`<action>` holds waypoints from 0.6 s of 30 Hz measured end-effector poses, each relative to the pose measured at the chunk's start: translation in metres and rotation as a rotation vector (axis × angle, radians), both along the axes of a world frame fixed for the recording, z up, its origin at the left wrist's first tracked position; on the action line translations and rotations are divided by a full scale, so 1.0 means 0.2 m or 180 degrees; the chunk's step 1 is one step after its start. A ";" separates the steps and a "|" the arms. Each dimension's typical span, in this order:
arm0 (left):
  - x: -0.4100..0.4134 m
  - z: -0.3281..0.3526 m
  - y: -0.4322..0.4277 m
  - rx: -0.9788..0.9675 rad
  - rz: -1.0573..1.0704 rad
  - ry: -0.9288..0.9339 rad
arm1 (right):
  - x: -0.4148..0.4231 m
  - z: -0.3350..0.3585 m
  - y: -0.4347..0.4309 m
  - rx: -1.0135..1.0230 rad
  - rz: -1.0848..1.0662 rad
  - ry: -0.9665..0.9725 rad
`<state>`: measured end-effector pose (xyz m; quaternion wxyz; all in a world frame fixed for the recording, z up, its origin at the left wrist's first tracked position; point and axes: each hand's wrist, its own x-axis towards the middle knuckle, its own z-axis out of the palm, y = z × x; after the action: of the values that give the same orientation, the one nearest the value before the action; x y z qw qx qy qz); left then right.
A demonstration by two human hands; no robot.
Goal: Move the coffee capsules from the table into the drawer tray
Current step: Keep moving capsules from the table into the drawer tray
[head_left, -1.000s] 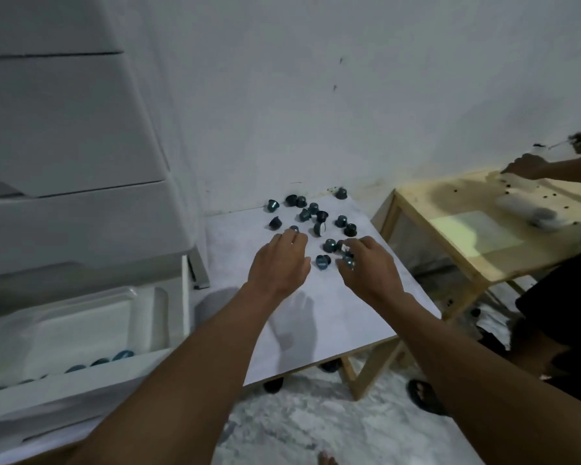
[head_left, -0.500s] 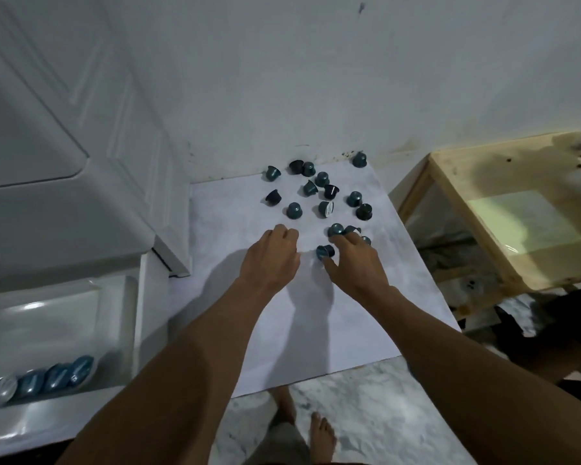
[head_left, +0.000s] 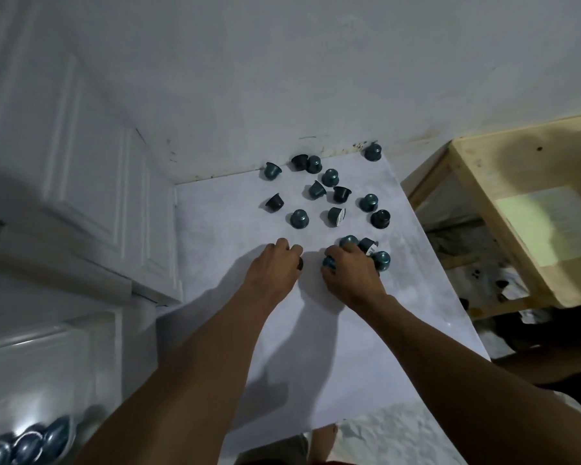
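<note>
Several teal and dark coffee capsules [head_left: 298, 219] lie scattered on the far half of the white table [head_left: 332, 357]. My left hand [head_left: 275, 268] is curled over the table, and a dark capsule [head_left: 300, 263] peeks out at its fingertips, mostly hidden. My right hand [head_left: 351, 275] pinches a teal capsule [head_left: 328, 262] between thumb and fingers, and three more capsules [head_left: 381, 260] touch its far side. The open drawer tray [head_left: 47, 364] at the lower left holds a row of blue capsules [head_left: 31, 444].
A white panelled cabinet [head_left: 91, 203] stands left of the table, above the drawer. A wooden table [head_left: 477, 182] sits close on the right. The wall [head_left: 316, 78] backs the table. My feet [head_left: 319, 441] show at the near edge.
The view has tilted down and closer. My left hand's fingers have curled in round a capsule. My right hand has closed on the teal capsule beside its thumb.
</note>
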<state>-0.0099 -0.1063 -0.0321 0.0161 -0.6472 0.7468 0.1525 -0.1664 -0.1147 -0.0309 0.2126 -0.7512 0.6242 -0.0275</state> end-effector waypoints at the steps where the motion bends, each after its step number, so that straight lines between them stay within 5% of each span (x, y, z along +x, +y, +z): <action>1: 0.00 0.00 -0.01 0.0015 -0.0026 0.0027 | 0.00 0.00 -0.01 0.0012 -0.0010 -0.0006; 18: -0.06 0.27 0.16 -0.0155 0.0390 0.0755 | -0.09 0.21 0.10 -0.0127 0.0109 -0.0329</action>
<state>-0.0226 -0.0740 0.0213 -0.0974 -0.6692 0.7060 0.2104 -0.1844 -0.0938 0.0107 0.2300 -0.7635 0.5988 -0.0751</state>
